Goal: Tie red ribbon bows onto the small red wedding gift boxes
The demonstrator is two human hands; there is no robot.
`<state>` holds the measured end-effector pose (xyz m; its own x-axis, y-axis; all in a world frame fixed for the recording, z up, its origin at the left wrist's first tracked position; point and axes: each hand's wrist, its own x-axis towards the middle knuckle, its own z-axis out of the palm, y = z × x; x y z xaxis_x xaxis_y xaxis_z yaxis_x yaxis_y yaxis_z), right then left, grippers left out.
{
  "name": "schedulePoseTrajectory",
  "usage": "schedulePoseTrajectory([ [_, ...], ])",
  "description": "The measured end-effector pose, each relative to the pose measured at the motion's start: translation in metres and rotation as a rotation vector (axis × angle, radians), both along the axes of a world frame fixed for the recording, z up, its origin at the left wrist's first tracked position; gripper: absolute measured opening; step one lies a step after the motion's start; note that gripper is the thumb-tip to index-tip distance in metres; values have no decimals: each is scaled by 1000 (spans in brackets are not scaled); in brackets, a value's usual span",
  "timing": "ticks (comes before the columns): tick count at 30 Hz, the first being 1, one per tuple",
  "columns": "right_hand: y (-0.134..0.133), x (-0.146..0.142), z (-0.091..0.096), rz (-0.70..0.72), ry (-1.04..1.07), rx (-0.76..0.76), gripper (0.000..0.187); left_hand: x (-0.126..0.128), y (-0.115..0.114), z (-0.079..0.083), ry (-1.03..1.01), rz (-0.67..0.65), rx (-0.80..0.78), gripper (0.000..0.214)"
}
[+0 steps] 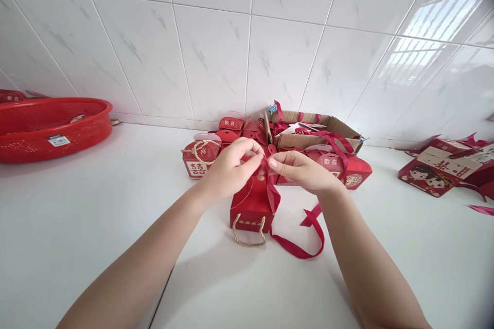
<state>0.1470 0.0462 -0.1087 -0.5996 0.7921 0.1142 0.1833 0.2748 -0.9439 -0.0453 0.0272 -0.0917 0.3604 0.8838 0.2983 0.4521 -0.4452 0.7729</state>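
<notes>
1. Left hand (227, 169) and right hand (299, 169) are both pinched shut on the red ribbon (312, 217), fingertips almost touching.
2. That's right above a small red gift box (250, 208) mid-bench (96, 226), with the ribbon tail looping toward the front edge.
3. More red boxes and a cardboard box (328, 128) sit along the back edge.
4. A red basket (50, 128) is at the left edge.

White tiled wall (216, 56) — glossy, pale countertop (77, 226)
</notes>
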Motion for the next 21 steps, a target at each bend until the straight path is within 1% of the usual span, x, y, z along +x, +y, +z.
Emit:
schedulePoseTrajectory([
  [2,2,1,0,-30,115,-2,32,-5,0,2,33,43,31,22],
  [3,2,2,0,-64,174,5,30,-8,0,2,112,55,19,25],
  [6,0,3,2,-147,289,31,29,-17,0,0,490,44,-141,38],
  [7,-1,3,2,-166,303,40,29,-19,1,-1,589,34,-192,40],
  [8,-2,2,3,-183,306,52,30,-20,1,-2,645,30,-225,39],
  [10,-5,-2,3,-212,264,75,30,-21,3,-2,650,32,-234,32],
  [13,-6,-10,0,-230,85,96,30,-24,6,-1,571,34,-249,24],
  [15,-4,-15,-4,-224,-44,109,31,-26,8,-1,534,14,-288,24],
  [18,-1,-21,-10,-156,-181,119,30,-30,11,-2,509,-9,-313,30],
  [21,-1,-24,-13,-87,-238,134,28,-32,12,-3,499,-26,-320,28],
])
